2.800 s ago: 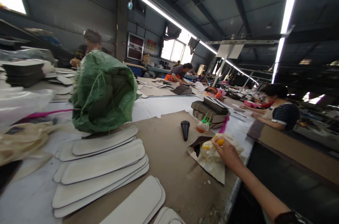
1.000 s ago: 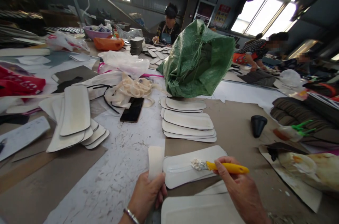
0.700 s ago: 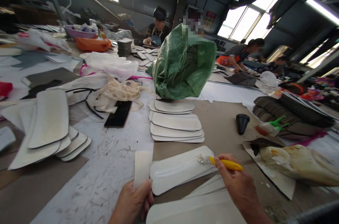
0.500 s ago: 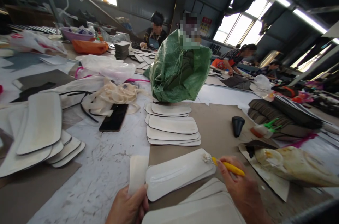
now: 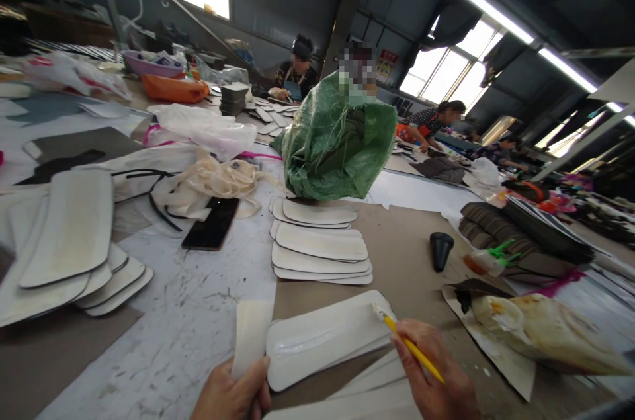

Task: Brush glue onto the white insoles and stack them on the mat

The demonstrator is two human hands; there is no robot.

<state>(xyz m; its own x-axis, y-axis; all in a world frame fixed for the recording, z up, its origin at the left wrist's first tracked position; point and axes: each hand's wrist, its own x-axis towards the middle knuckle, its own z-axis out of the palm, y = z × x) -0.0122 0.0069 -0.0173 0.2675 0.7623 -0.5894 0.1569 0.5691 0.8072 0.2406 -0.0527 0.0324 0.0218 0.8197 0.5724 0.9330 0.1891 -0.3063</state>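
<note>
My right hand (image 5: 439, 374) is closed around a yellow-handled glue brush (image 5: 391, 322), its pale, coated bristles touching the right end of a white rounded panel (image 5: 330, 337). A shiny wet streak runs along that panel's left half, and another panel shows beneath it. In my left hand (image 5: 235, 390), pinched between thumb and fingers, is a cream strip (image 5: 251, 334) standing up beside the panel's left end. Nearest me lie more white panels (image 5: 370, 400), partly hidden by the right hand. Further back sits an overlapping row of similar panels (image 5: 322, 245).
A green woven sack (image 5: 337, 142) stands behind the row. Left are a phone (image 5: 211, 225), cream strips (image 5: 213, 178) and stacked panels (image 5: 69, 228). Right are a black cone (image 5: 440, 251), a stained glue bag (image 5: 540, 331) and dark stacked pieces (image 5: 520, 228). Several co-workers sit beyond.
The brush has moved a little left along the panel's right end, and its handle now slopes more steeply. My left hand keeps hold of the strip. The view has shifted slightly.
</note>
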